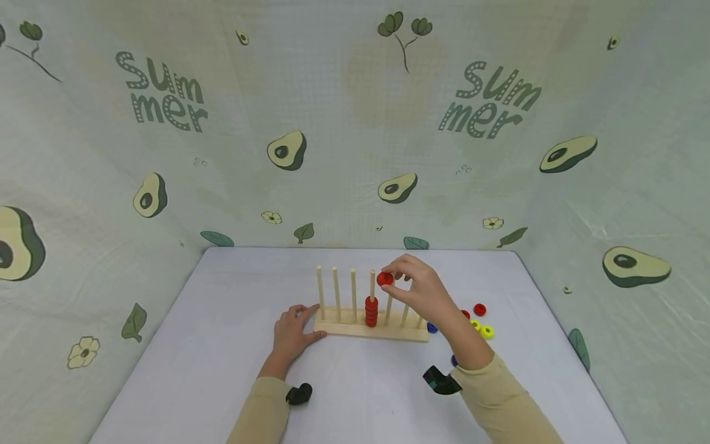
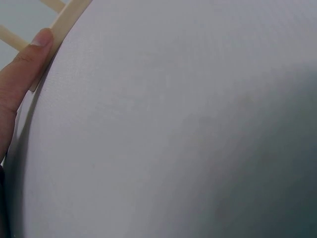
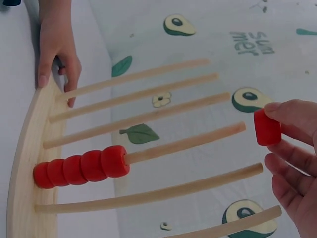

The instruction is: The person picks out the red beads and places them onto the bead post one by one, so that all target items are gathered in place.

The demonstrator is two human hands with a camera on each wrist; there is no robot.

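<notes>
A wooden peg rack (image 1: 355, 329) with several upright pegs stands on the table. At its left end, my left hand (image 1: 291, 334) holds the base, thumb on the front side and fingers at the back; the left wrist view shows just the thumb (image 2: 29, 62) against the wood. Several red beads (image 3: 81, 167) are stacked low on a middle peg. Between thumb and fingertips, my right hand (image 1: 424, 291) pinches another red bead (image 3: 267, 128). That bead is off the pegs, near the top of the stacked peg and just beyond its tip in the right wrist view.
Right of the rack lie loose beads: a red bead (image 1: 479, 309), a yellow bead (image 1: 487, 332) and a blue bead (image 1: 432, 328), some partly hidden by my right forearm. A patterned cloth (image 1: 344, 135) hangs behind and beside the white table (image 1: 233, 345).
</notes>
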